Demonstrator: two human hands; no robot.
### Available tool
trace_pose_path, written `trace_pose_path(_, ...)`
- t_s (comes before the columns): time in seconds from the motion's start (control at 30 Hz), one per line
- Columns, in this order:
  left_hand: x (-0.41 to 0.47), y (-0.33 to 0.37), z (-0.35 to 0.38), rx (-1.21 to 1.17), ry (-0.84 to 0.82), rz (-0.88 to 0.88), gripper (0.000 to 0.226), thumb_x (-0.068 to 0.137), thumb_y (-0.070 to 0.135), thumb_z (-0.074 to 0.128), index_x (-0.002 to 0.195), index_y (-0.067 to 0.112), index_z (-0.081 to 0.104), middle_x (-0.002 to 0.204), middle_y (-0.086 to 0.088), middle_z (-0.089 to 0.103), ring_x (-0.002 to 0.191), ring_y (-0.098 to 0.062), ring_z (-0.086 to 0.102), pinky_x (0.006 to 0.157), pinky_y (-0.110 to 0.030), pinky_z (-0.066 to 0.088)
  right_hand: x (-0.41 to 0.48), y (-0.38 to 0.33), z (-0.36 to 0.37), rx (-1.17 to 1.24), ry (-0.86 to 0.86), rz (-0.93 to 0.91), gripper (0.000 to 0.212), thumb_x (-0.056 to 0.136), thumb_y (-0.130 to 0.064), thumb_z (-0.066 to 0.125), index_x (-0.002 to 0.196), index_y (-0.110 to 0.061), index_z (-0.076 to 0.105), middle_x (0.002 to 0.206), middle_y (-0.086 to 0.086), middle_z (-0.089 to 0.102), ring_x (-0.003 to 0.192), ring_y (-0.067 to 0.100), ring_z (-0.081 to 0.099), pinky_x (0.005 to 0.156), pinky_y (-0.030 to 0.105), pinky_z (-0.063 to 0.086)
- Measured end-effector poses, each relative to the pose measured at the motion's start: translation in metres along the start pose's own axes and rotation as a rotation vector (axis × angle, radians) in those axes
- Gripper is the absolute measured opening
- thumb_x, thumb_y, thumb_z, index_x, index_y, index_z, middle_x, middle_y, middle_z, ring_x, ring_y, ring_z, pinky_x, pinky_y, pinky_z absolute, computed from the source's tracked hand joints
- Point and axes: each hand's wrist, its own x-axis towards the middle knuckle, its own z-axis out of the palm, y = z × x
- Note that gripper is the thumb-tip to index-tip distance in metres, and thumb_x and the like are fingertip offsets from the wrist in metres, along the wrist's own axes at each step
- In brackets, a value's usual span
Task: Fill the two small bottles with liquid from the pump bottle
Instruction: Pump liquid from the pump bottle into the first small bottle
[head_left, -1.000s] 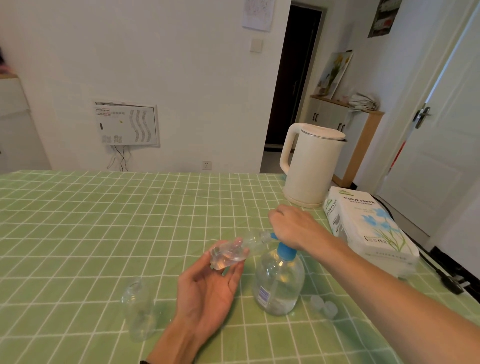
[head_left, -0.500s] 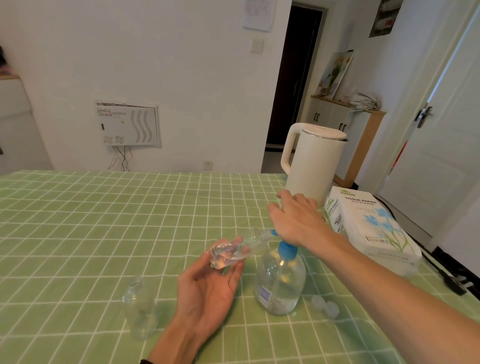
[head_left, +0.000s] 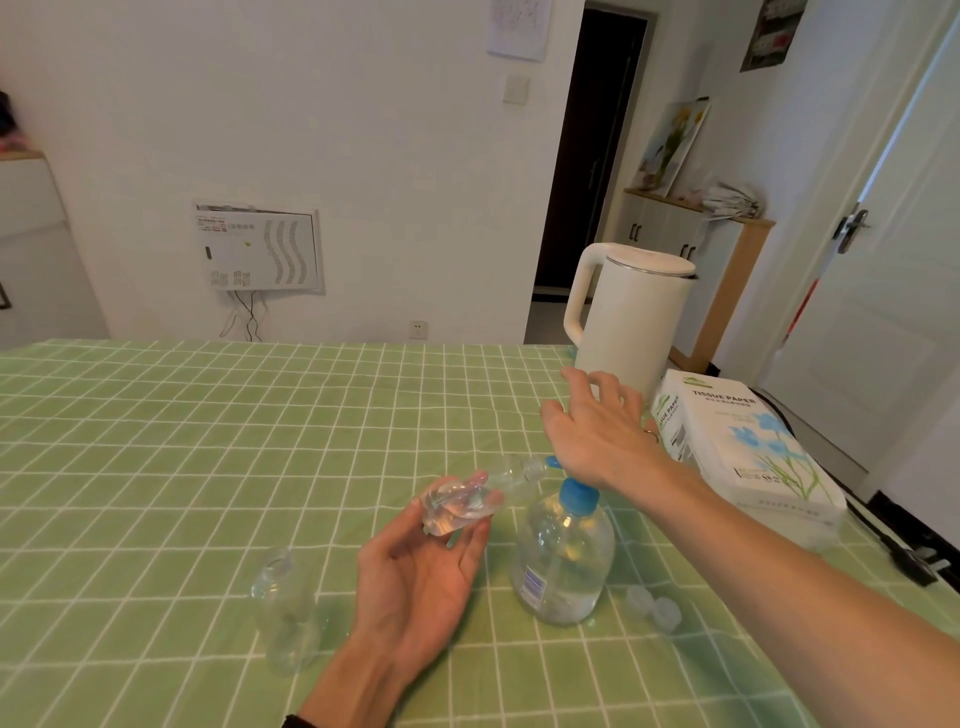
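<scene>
1. A small bottle (head_left: 457, 506) was held tilted in the left hand (head_left: 415, 582), the grip clamped on it, its mouth set at the pump nozzle.
2. The right hand (head_left: 597, 436) was laid on the head of the pump bottle (head_left: 563, 561), grip apart, fingers straight.
3. The other bottle (head_left: 285, 608) was stood on the tabletop (head_left: 156, 467), left of the left hand.

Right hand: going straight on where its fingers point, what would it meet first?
Most likely the white kettle, which stands beyond the outstretched fingers of the right hand; depth is unclear.
</scene>
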Motion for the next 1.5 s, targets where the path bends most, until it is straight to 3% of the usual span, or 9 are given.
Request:
trace_pose_path(0.23, -0.004, 0.000, 0.000, 0.020, -0.033, -0.005, 0.036, 0.096, 0.017, 0.057, 0.123, -0.005, 0.067, 0.144, -0.029, 0.059, 0.120, -0.040, 0.069, 0.090, -0.039, 0.063, -0.004, -0.001, 0.003, 0.008, -0.065, 0.043, 0.055, 0.103, -0.038, 0.026, 0.157, -0.028, 0.023, 0.162, 0.006, 0.023, 0.149, 0.033, 0.016, 0.119, 0.062, 0.016)
trace_pose_path(0.47, -0.004, 0.000, 0.001, 0.020, 0.008, -0.001, 0.052, 0.091, 0.017, 0.061, 0.138, -0.004, 0.055, 0.144, -0.029, 0.060, 0.121, -0.041, 0.068, 0.094, -0.040, 0.062, 0.000, -0.002, -0.007, -0.057, -0.004, 0.005, 0.053, 0.102, -0.040, 0.026, 0.153, -0.028, 0.027, 0.162, 0.002, 0.020, 0.148, 0.031, 0.012, 0.117, 0.061, 0.018)
trace_pose_path(0.83, -0.003, 0.000, -0.001, 0.040, -0.062, -0.010, 0.038, 0.083, 0.016, 0.071, 0.115, -0.003, 0.076, 0.144, -0.028, 0.060, 0.119, -0.039, 0.070, 0.089, -0.039, 0.063, -0.001, 0.001, 0.005, -0.001, -0.072, 0.031, 0.053, 0.102, -0.038, 0.027, 0.152, -0.026, 0.037, 0.150, 0.009, 0.040, 0.137, 0.036, 0.032, 0.113, 0.057, 0.029)
trace_pose_path(1.1, -0.003, 0.001, 0.001, 0.031, -0.034, 0.001, 0.053, 0.084, 0.015, 0.071, 0.131, -0.005, 0.060, 0.145, -0.029, 0.058, 0.119, -0.041, 0.069, 0.090, -0.040, 0.064, 0.006, -0.001, -0.005, -0.059, -0.043, 0.003, 0.049, 0.102, -0.037, 0.026, 0.147, -0.022, 0.038, 0.147, 0.010, 0.040, 0.136, 0.034, 0.033, 0.113, 0.056, 0.029)
trace_pose_path(1.27, -0.002, 0.000, -0.001, 0.041, -0.050, 0.001, 0.036, 0.091, 0.016, 0.063, 0.121, -0.005, 0.069, 0.141, -0.029, 0.061, 0.118, -0.040, 0.070, 0.089, -0.040, 0.063, 0.002, 0.001, 0.003, -0.002, -0.090, 0.044, 0.049, 0.100, -0.034, 0.029, 0.146, -0.022, 0.041, 0.145, 0.013, 0.043, 0.133, 0.036, 0.034, 0.108, 0.054, 0.032)
trace_pose_path(1.5, -0.004, 0.001, 0.001, 0.015, -0.029, -0.004, 0.041, 0.095, 0.015, 0.059, 0.130, -0.005, 0.060, 0.143, -0.030, 0.060, 0.122, -0.044, 0.067, 0.090, -0.041, 0.063, 0.001, -0.002, -0.003, -0.032, -0.059, 0.044, 0.050, 0.101, -0.037, 0.027, 0.147, -0.021, 0.038, 0.137, 0.014, 0.045, 0.130, 0.036, 0.036, 0.109, 0.056, 0.033)
